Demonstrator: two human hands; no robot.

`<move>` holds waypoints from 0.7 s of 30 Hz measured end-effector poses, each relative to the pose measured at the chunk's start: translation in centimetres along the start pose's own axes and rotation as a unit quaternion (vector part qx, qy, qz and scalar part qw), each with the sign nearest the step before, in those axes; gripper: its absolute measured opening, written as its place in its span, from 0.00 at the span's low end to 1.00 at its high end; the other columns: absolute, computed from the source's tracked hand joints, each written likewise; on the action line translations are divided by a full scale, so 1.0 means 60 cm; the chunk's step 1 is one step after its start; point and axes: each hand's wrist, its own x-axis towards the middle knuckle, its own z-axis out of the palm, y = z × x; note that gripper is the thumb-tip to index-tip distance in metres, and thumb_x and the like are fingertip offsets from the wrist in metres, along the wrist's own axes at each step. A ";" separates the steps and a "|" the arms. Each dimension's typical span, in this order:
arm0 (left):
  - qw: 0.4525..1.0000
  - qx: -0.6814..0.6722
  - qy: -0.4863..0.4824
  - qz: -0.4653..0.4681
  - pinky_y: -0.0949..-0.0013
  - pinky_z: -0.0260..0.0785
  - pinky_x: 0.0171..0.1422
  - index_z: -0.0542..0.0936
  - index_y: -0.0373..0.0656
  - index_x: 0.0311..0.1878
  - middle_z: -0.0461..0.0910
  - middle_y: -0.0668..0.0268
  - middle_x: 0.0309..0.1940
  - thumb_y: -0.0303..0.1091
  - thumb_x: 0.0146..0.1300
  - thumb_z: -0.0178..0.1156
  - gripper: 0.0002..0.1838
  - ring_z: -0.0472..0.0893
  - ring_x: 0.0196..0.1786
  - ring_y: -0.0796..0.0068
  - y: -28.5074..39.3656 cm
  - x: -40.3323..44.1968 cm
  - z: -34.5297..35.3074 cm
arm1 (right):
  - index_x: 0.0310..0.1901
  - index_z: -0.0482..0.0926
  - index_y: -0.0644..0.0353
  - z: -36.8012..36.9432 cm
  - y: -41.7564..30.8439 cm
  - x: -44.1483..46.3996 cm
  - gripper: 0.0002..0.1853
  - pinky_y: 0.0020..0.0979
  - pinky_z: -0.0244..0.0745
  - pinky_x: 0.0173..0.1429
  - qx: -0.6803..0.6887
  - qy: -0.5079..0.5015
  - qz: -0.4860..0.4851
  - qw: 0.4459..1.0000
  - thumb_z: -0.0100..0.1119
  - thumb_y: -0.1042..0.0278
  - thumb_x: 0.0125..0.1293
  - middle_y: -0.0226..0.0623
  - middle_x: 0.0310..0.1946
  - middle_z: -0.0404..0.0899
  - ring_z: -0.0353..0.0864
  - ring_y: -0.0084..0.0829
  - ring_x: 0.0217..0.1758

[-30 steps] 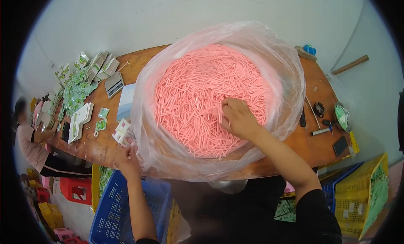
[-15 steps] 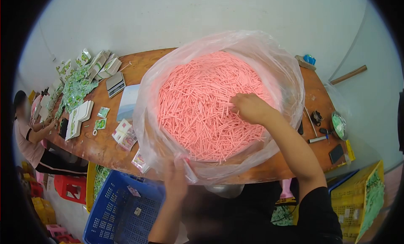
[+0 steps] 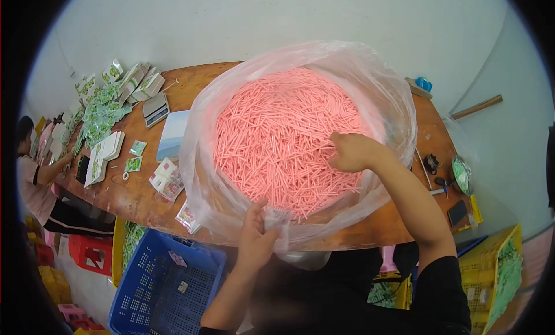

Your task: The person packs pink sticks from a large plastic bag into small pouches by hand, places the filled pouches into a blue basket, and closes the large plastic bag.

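Observation:
A large clear plastic bag (image 3: 199,144) stands with its mouth spread wide, full of thin pink sticks (image 3: 272,138). My right hand (image 3: 355,153) is over the right part of the heap, fingers curled down at the sticks. Its fingertips are partly hidden, so what they pinch does not show. At the front rim of the large bag, my left hand (image 3: 257,237) grips a small clear plastic bag (image 3: 280,228) between thumb and fingers. This small bag overlaps the large bag's near edge.
On the wooden table (image 3: 139,202) lie a scale (image 3: 156,109), white cartons (image 3: 104,156), green packets (image 3: 104,118) and a phone (image 3: 457,213). A blue crate (image 3: 167,283) stands below, yellow crates (image 3: 480,271) at right. Another person (image 3: 40,179) sits far left.
My right hand has shifted slightly right across the pink sticks. My left hand has moved up and right, bringing the small clear bag over the large bag's front rim.

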 end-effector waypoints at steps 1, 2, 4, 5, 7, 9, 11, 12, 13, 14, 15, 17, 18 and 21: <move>1.000 -0.003 -0.005 -0.014 0.71 0.76 0.54 0.67 0.31 0.63 0.78 0.55 0.53 0.15 0.61 0.56 0.25 0.82 0.48 0.72 0.003 0.001 -0.001 | 0.56 0.71 0.75 0.000 0.005 0.001 0.27 0.46 0.75 0.58 0.016 0.001 0.006 1.000 0.55 0.63 0.59 0.63 0.46 0.81 0.81 0.55 0.52; 1.000 -0.006 -0.011 -0.027 0.70 0.76 0.53 0.70 0.32 0.60 0.80 0.56 0.51 0.15 0.61 0.58 0.22 0.83 0.47 0.72 0.007 0.003 -0.003 | 0.57 0.71 0.74 0.000 0.008 0.000 0.27 0.46 0.75 0.58 0.028 -0.010 0.003 1.000 0.55 0.63 0.59 0.63 0.47 0.81 0.81 0.55 0.53; 0.999 -0.017 -0.018 -0.043 0.70 0.77 0.51 0.75 0.33 0.53 0.83 0.58 0.45 0.18 0.62 0.63 0.16 0.84 0.44 0.74 0.008 0.005 -0.006 | 0.60 0.70 0.73 -0.005 0.010 -0.002 0.29 0.46 0.74 0.60 0.051 -0.031 -0.003 0.998 0.55 0.62 0.61 0.62 0.48 0.80 0.80 0.54 0.55; 0.999 -0.024 -0.020 -0.045 0.71 0.78 0.49 0.77 0.33 0.49 0.84 0.59 0.41 0.20 0.62 0.64 0.12 0.84 0.42 0.75 0.008 0.005 -0.007 | 0.60 0.70 0.71 -0.003 0.013 -0.002 0.28 0.46 0.74 0.60 0.055 -0.004 -0.032 0.998 0.56 0.61 0.61 0.62 0.47 0.80 0.80 0.54 0.54; 0.998 -0.018 -0.019 -0.048 0.72 0.78 0.45 0.80 0.35 0.43 0.86 0.62 0.36 0.23 0.63 0.66 0.07 0.84 0.38 0.76 0.002 0.004 -0.011 | 0.59 0.72 0.68 0.010 0.018 -0.004 0.27 0.46 0.74 0.59 0.061 0.046 -0.090 0.993 0.56 0.60 0.62 0.61 0.46 0.80 0.80 0.53 0.53; 0.999 0.008 -0.016 -0.049 0.73 0.78 0.42 0.83 0.36 0.38 0.86 0.64 0.34 0.26 0.64 0.66 0.04 0.83 0.35 0.79 -0.009 0.005 -0.018 | 0.56 0.74 0.65 0.016 0.016 0.000 0.24 0.45 0.74 0.57 0.034 0.114 -0.084 0.989 0.56 0.59 0.63 0.57 0.48 0.80 0.81 0.52 0.51; 0.997 0.042 -0.014 -0.055 0.75 0.76 0.41 0.83 0.35 0.39 0.85 0.64 0.34 0.26 0.66 0.65 0.04 0.82 0.35 0.80 -0.018 0.003 -0.021 | 0.51 0.77 0.63 0.012 0.009 0.009 0.20 0.45 0.75 0.55 0.020 0.169 -0.076 0.983 0.57 0.58 0.63 0.53 0.47 0.82 0.82 0.50 0.48; 0.996 0.059 -0.013 -0.058 0.76 0.75 0.41 0.83 0.35 0.39 0.85 0.65 0.34 0.26 0.67 0.65 0.04 0.82 0.35 0.81 -0.020 0.001 -0.022 | 0.48 0.79 0.62 0.006 0.007 0.017 0.18 0.44 0.76 0.53 0.019 0.189 -0.071 0.979 0.58 0.58 0.63 0.50 0.45 0.83 0.83 0.48 0.46; 0.997 0.062 -0.002 -0.055 0.76 0.75 0.41 0.84 0.35 0.39 0.85 0.66 0.34 0.27 0.67 0.64 0.05 0.81 0.35 0.82 -0.018 -0.001 -0.021 | 0.45 0.81 0.61 -0.001 0.008 0.025 0.17 0.44 0.76 0.52 0.018 0.210 -0.066 0.975 0.58 0.57 0.62 0.47 0.43 0.84 0.83 0.47 0.43; 0.997 0.065 0.007 -0.051 0.76 0.74 0.41 0.85 0.36 0.40 0.85 0.67 0.34 0.28 0.68 0.63 0.06 0.81 0.36 0.82 -0.015 -0.004 -0.017 | 0.43 0.83 0.61 -0.007 0.016 0.034 0.17 0.45 0.76 0.51 0.007 0.228 -0.031 0.973 0.59 0.57 0.62 0.47 0.40 0.84 0.83 0.48 0.43; 0.997 0.066 0.017 -0.048 0.76 0.74 0.41 0.85 0.36 0.41 0.85 0.68 0.34 0.29 0.69 0.62 0.07 0.81 0.36 0.83 -0.015 -0.007 -0.014 | 0.41 0.84 0.61 -0.012 0.031 0.047 0.17 0.45 0.77 0.51 -0.005 0.245 0.005 0.969 0.60 0.56 0.61 0.48 0.37 0.85 0.84 0.49 0.42; 0.996 0.080 0.019 -0.037 0.76 0.73 0.43 0.85 0.35 0.42 0.85 0.68 0.35 0.28 0.69 0.60 0.07 0.80 0.37 0.83 -0.024 -0.013 -0.024 | 0.40 0.85 0.62 -0.029 0.065 0.066 0.18 0.46 0.77 0.50 0.010 0.247 0.070 0.966 0.60 0.54 0.61 0.48 0.35 0.85 0.84 0.51 0.41; 0.996 0.087 0.019 -0.031 0.76 0.73 0.44 0.85 0.35 0.42 0.85 0.68 0.35 0.28 0.69 0.60 0.08 0.80 0.38 0.82 -0.030 -0.018 -0.028 | 0.40 0.85 0.63 -0.041 0.087 0.071 0.19 0.45 0.77 0.50 0.036 0.231 0.100 0.967 0.61 0.52 0.61 0.49 0.35 0.86 0.85 0.50 0.41; 0.994 0.095 0.025 -0.046 0.75 0.73 0.45 0.85 0.35 0.43 0.85 0.68 0.36 0.28 0.70 0.59 0.08 0.80 0.39 0.82 -0.042 -0.038 -0.028 | 0.40 0.86 0.66 -0.045 0.132 0.105 0.25 0.42 0.77 0.51 0.196 0.206 0.168 0.944 0.62 0.47 0.61 0.50 0.37 0.86 0.85 0.49 0.41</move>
